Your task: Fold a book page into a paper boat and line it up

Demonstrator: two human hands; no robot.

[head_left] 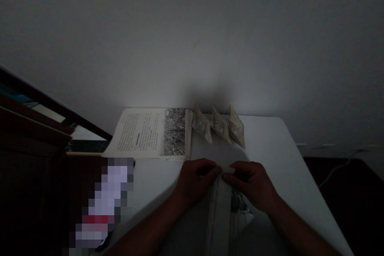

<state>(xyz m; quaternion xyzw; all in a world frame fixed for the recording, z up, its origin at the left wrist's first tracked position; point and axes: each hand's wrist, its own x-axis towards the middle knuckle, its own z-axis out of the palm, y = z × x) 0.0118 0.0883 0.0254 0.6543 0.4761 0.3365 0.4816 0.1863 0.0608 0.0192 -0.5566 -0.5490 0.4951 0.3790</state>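
Both my hands pinch the far end of a partly folded sheet of printed paper that lies lengthwise toward me. My left hand is closed on its top left edge, thumb and fingers together. On the top right edge, my right hand is closed in a similar pinch. A dark printed picture shows on a flap sticking out to the right under my right hand. Beyond my hands, three folded paper boats stand in a row: a left one, a middle one and a right one.
A thick open stack of printed pages lies left of the boats, against the wall. The white table has its right edge near my right arm. A pixelated phone-like object lies at the left edge. A cable runs at far right.
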